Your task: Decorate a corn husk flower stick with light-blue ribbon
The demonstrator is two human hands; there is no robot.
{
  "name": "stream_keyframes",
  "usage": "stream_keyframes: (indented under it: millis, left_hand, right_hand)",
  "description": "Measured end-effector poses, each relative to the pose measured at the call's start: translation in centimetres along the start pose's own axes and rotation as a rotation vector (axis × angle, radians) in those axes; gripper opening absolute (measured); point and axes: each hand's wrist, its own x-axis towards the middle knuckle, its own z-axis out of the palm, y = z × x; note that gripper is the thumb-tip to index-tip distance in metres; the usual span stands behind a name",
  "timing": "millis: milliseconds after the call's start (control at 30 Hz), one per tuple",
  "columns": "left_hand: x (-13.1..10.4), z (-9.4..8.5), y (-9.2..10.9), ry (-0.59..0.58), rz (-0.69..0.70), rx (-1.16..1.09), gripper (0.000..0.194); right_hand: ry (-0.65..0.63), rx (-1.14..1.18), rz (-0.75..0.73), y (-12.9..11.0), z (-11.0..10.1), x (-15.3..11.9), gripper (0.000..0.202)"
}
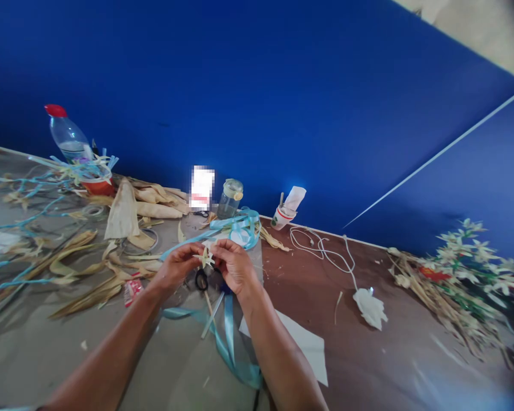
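Near the centre of the frame, the left hand (pixel 180 260) and right hand (pixel 235 264) pinch a small pale flower (pixel 206 260) (black scissors (pixel 201 272) show just below).

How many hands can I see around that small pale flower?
2: the left hand on one side of the small pale flower, the right hand on the other. No others show.

The head view looks forward and down across the table (pixel 351 371).
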Motion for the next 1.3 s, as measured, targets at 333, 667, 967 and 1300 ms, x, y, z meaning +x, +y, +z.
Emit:
stream_keyframes:
  millis: [333, 667, 967, 1300]
  left_hand:
    - [0.1, 0.6, 0.8, 0.047, -0.075, -0.277, 0.015]
    - [0.0, 0.2, 1.1, -0.055, -0.192, -0.24, 0.009]
    - [0.2, 0.4, 0.8, 0.024, -0.203, -0.228, 0.016]
    - [0.2, 0.6, 1.0, 0.014, -0.19, -0.196, 0.017]
  right_hand:
    - [0.013, -0.167, 0.033, 0.3, -0.7, 0.4, 0.021]
    - [0.018, -0.596, -0.013, 0.6, -0.4, -0.1, 0.017]
    - [0.002, -0.598, 0.003, 1.4, -1.1, 0.4, 0.011]
    - [0.001, -0.574, 0.057, 1.0, -0.7, 0.3, 0.013]
